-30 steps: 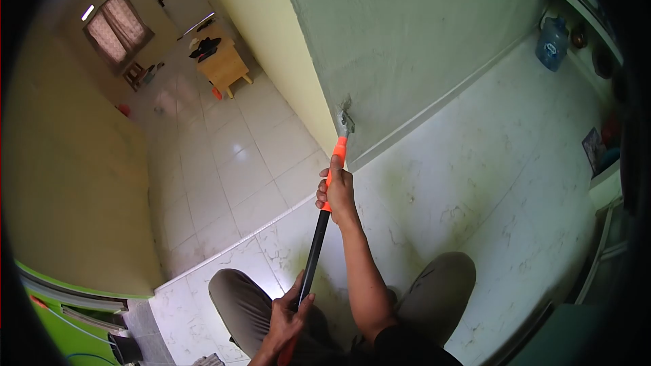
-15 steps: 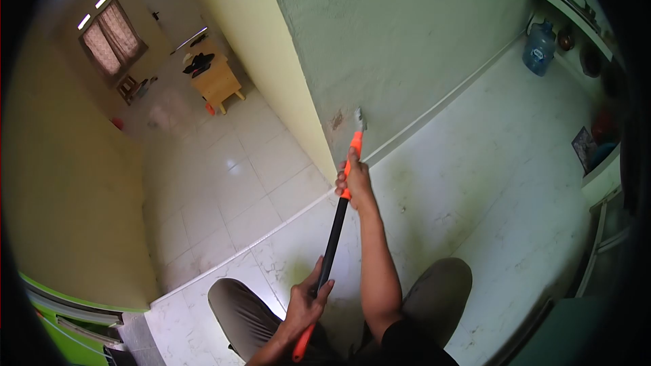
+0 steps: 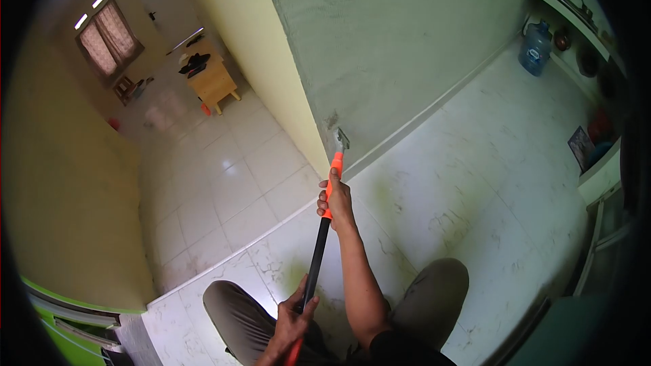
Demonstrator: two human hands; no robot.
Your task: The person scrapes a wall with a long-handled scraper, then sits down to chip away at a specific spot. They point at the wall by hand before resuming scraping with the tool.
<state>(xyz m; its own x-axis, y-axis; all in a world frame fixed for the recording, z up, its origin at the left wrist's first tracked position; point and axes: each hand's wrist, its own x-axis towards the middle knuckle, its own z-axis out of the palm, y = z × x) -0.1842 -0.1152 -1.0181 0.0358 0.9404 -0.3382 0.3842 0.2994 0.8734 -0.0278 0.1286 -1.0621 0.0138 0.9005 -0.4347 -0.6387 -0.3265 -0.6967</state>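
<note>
Nearest to us, our two knees in grey-brown trousers (image 3: 237,312) are bent over the white marble floor (image 3: 475,183). Between them our left hand (image 3: 290,325) is closed around the lower end of a long-handled scraper (image 3: 315,257), where the black shaft meets an orange grip. Higher on the shaft, our right hand (image 3: 336,198) is closed around the upper orange part, with the arm stretched forward. The scraper runs up and slightly to the right from the left hand. Its small metal blade (image 3: 342,138) touches the rough grey-green wall (image 3: 407,41) low down, just beside the corner where this wall meets the yellow wall (image 3: 251,41). There is a scratched spot on the wall just beside the blade.

At the lower left edge we see a bright green object (image 3: 61,325); we cannot tell what it is. Further away on the left, a wooden desk (image 3: 215,83) stands on the tiled floor with dark things on it, and behind it is a curtained window (image 3: 108,37). Far on the right, a blue water jug (image 3: 536,47) stands on the floor below a shelf (image 3: 566,3).
</note>
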